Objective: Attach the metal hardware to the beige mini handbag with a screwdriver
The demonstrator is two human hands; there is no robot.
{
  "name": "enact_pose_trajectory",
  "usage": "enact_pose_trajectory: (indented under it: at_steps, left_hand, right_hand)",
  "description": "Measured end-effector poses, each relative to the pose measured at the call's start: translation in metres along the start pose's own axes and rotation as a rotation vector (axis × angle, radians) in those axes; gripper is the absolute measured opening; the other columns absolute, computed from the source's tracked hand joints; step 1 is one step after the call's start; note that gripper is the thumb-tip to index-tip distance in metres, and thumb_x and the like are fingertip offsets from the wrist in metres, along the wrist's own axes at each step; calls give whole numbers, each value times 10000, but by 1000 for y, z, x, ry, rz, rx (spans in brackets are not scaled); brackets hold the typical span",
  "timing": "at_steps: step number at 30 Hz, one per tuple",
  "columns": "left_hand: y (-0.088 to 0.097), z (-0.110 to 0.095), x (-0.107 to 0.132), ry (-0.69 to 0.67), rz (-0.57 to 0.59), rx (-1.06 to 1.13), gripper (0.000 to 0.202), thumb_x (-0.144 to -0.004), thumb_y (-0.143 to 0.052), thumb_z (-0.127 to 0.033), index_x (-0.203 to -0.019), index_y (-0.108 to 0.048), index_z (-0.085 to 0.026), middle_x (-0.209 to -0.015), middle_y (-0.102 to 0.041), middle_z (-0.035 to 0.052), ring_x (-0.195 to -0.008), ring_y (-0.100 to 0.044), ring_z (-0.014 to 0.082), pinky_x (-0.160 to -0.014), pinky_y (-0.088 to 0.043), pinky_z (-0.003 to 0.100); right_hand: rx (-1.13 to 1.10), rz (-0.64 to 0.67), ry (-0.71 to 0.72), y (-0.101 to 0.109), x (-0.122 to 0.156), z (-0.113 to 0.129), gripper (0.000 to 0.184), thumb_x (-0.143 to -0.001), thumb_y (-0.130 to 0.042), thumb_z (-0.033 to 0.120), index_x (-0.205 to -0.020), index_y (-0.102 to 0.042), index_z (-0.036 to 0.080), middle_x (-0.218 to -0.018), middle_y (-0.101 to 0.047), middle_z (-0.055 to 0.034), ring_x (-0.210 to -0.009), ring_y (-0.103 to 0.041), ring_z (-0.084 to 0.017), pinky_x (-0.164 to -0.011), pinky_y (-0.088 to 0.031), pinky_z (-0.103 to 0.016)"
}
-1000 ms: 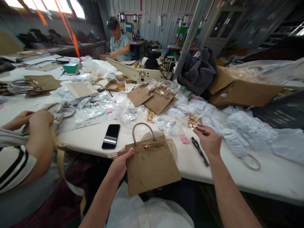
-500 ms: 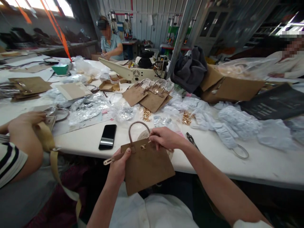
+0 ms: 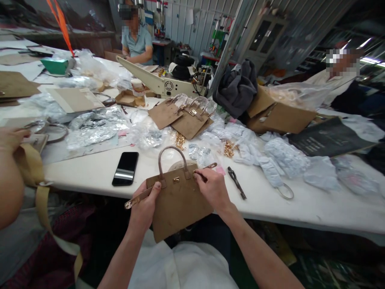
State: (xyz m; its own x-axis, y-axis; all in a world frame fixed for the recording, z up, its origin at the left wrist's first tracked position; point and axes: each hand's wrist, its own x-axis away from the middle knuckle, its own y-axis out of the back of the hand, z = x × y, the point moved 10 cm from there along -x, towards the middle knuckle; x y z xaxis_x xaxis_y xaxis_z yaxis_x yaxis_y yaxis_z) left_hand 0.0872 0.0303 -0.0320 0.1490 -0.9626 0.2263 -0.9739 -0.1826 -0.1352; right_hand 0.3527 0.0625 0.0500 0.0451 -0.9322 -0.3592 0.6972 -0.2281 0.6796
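Observation:
A small tan suede handbag (image 3: 177, 202) with a looped handle and a gold clasp is held over my lap at the table's near edge. My left hand (image 3: 144, 205) grips its left side, thumb on the front beside a strap with a metal tip. My right hand (image 3: 212, 188) is closed on the bag's right strap, pinching it near the upper right corner. Black pliers (image 3: 236, 182) lie on the white table (image 3: 90, 172) just right of my right hand.
A black phone (image 3: 125, 168) lies left of the bag. Finished tan bags (image 3: 183, 118), gold hardware (image 3: 229, 148), plastic wrappers and cardboard boxes (image 3: 279, 114) crowd the table. A person's arm (image 3: 10, 176) holding a tan strap is at my left; other people sit at the back.
My right hand came back from the table to the bag, then pulled the right strap free of the clasp and out to the side. The view shifted downward.

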Motion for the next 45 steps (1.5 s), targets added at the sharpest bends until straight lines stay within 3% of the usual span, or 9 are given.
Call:
enact_pose_trajectory:
  at_steps: [12,21,28,34,38,40,42,43,45]
  left_hand:
    - [-1,-21,10,-129,-51,-260,388,-959,-765,-592,-1052,-792,-217,-936,-781,61,-887,-662,277,-752,-482,309]
    - [-9,-28,10,-181,-46,-326,321,-1001,-719,-544,-1051,-757,-229,-930,-770,41,-862,-650,258,-732,-473,298]
    - [-13,-34,14,-205,-43,-330,339,-1009,-714,-545,-1057,-769,-214,-918,-770,43,-856,-659,254,-721,-473,292]
    - [-10,-27,12,-192,-63,-306,412,-984,-731,-602,-1052,-772,-198,-901,-766,45,-844,-671,252,-689,-488,285]
    - [1,-2,6,-59,-70,-99,512,-903,-829,-633,-1171,-789,-199,-1027,-803,76,-922,-714,277,-723,-557,291]
    - [5,12,5,30,-41,60,588,-861,-879,-622,-1251,-776,-194,-1110,-808,101,-985,-737,304,-765,-598,315]
    - [6,19,5,80,-20,171,620,-839,-915,-586,-1292,-761,-191,-1154,-805,112,-1027,-747,315,-801,-619,328]
    - [6,19,5,91,-12,209,619,-838,-924,-566,-1302,-756,-193,-1169,-804,112,-1044,-748,315,-812,-623,327]
    - [4,15,7,92,-2,257,599,-845,-926,-545,-1298,-753,-195,-1177,-803,108,-1064,-748,311,-819,-624,320]
  right_hand:
    - [88,87,55,-18,-5,-1,202,-1025,-622,139,-1050,-806,219,-1002,-802,-96,-925,-747,-287,-867,-572,-401]
    - [138,155,41,-30,-10,-8,200,-994,-633,98,-912,-767,223,-923,-773,-76,-888,-721,-267,-817,-540,-360]
    - [110,191,-59,-42,-15,-23,167,-961,-691,104,-908,-785,232,-961,-806,-69,-904,-736,-273,-832,-552,-359]
    - [81,234,27,-44,-15,-13,199,-1030,-660,112,-935,-785,233,-1015,-755,-56,-955,-705,-255,-882,-549,-365]
    - [-102,86,-78,-28,-2,-25,155,-1028,-763,287,-1167,-830,277,-1057,-709,-48,-927,-685,-230,-876,-571,-358]
    - [-146,-112,-260,-11,13,-46,606,-914,-906,454,-1460,-710,278,-1160,-694,-66,-878,-660,-228,-834,-590,-367]
    - [-196,-280,-469,3,33,-69,1152,-743,-1013,577,-1689,-451,236,-1303,-680,-112,-907,-667,-249,-829,-613,-385]
    - [-233,-324,-549,6,41,-76,1334,-671,-1041,608,-1737,-345,210,-1374,-665,-140,-960,-681,-269,-843,-624,-394]
    - [-353,-287,-625,3,45,-81,1411,-623,-1052,628,-1741,-320,176,-1438,-659,-168,-1046,-705,-303,-867,-640,-404]
